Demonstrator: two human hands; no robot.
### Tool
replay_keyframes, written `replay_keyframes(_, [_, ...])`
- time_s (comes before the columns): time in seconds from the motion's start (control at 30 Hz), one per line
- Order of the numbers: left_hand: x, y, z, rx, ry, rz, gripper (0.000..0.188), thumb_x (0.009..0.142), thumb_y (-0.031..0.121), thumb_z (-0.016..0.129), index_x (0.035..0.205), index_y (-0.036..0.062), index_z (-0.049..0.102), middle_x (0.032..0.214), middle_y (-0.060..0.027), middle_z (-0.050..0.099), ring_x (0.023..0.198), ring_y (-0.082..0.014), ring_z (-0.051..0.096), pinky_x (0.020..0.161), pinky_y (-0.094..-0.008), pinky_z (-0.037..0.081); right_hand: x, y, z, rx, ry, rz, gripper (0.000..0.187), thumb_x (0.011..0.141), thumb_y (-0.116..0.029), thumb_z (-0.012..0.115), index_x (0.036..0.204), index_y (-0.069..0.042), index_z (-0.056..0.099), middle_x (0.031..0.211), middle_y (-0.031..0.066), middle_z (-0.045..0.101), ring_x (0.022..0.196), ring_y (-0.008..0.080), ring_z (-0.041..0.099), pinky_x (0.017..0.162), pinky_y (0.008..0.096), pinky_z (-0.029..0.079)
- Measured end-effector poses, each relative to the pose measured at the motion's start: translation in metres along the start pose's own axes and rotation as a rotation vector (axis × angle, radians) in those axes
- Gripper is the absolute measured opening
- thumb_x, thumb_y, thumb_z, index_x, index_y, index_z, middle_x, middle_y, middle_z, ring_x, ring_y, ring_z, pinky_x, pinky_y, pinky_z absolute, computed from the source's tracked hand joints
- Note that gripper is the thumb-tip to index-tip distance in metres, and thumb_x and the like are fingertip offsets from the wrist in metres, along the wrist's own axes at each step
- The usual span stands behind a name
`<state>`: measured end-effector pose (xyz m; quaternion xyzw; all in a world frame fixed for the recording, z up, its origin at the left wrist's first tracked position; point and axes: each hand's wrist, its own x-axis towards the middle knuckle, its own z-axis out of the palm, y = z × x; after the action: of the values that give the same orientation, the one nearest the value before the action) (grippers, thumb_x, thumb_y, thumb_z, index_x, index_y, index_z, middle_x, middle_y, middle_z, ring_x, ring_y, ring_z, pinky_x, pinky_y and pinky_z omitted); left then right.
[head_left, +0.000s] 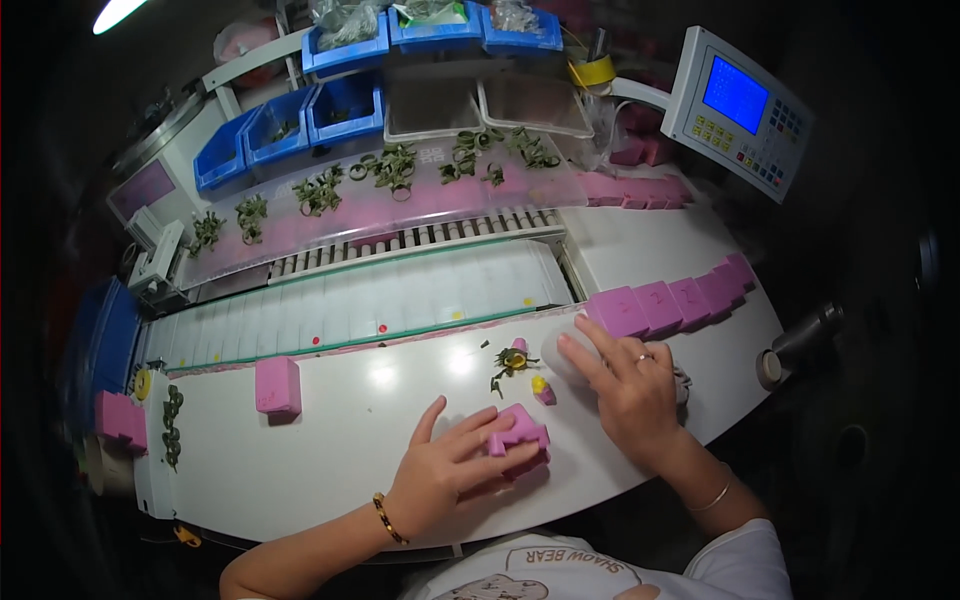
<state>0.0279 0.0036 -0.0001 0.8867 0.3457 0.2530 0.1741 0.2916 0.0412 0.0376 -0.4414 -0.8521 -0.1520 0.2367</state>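
My left hand (445, 468) curls its fingers over a pink notched block (520, 432) near the table's front edge. To its right, my right hand (637, 395) has its fingers around a pale, rounded thing (568, 358), whose kind I cannot make out. Something grey and crumpled (684, 384) shows beside that hand's outer edge. Between and beyond my hands lie a small yellow-and-pink piece (541, 388) and a dark green leafy piece (514, 360) with a yellow middle. A small pink piece (519, 344) sits just behind the leafy one.
A pink block (277, 387) stands at the left, and a row of them (660, 305) at the right. Beyond run a pale slatted conveyor (360, 297) and rollers (420, 238). Green pieces (395, 167) lie on a clear cover beneath blue bins (346, 108). A control panel (738, 110) overhangs the right.
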Motion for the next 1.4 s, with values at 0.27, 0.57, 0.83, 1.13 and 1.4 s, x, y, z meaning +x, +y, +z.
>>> replay_keyframes(0.27, [-0.016,-0.003,0.008,-0.378,-0.054,0.078,0.035,0.077,-0.001,0.072,0.105,0.0193,0.077,0.14,-0.0094,0.059,0.133,-0.0343,0.051,0.111,-0.0464,0.04,0.028,0.004,0.048,0.061,-0.134,0.036,0.047,0.078,-0.006,0.064,0.125,-0.013,0.066,0.15,0.018,0.042,0.136,0.0365,0.036,0.107,0.052,0.025])
replay_keyframes(0.57, [-0.001,-0.008,-0.019,-0.751,0.111,-0.383,0.033,0.091,0.004,0.068,0.123,-0.0011,0.064,0.132,-0.0158,0.062,0.123,-0.0244,0.059,0.099,-0.0363,0.051,0.045,0.002,0.076,0.102,-0.181,-0.138,0.017,0.074,-0.005,0.067,0.091,-0.007,0.067,0.126,0.0116,0.061,0.123,0.026,0.051,0.103,0.0489,0.029])
replay_keyframes(0.83, [0.04,-0.018,-0.018,-0.725,0.224,-0.459,0.044,0.09,0.004,0.071,0.131,-0.0009,0.056,0.115,-0.0105,0.063,0.099,-0.0116,0.064,0.076,-0.0242,0.057,0.047,-0.029,0.033,0.189,0.005,-0.148,0.01,0.074,-0.01,0.063,0.084,-0.009,0.06,0.077,0.0042,0.057,0.077,0.0222,0.058,0.074,0.0369,0.04])
replay_keyframes(1.13, [0.031,-0.022,-0.021,-0.767,0.342,-0.234,0.028,0.088,-0.001,0.073,0.114,-0.0025,0.063,0.104,-0.008,0.067,0.092,-0.0134,0.068,0.083,-0.027,0.057,0.047,-0.038,0.007,0.913,-0.079,0.085,0.014,0.087,-0.012,0.07,0.097,-0.005,0.064,0.083,0.0062,0.066,0.073,0.0171,0.063,0.062,0.0281,0.045])
replay_keyframes(1.4, [0.03,-0.017,-0.016,-0.62,0.326,-0.114,0.027,0.084,-0.002,0.076,0.107,-0.0018,0.062,0.1,-0.0081,0.066,0.089,-0.0146,0.068,0.08,-0.0276,0.058,0.033,-0.051,0.02,1.496,-0.33,0.559,0.025,0.1,-0.022,0.064,0.103,-0.002,0.05,0.082,0.0028,0.062,0.074,0.0052,0.057,0.065,0.0226,0.046])
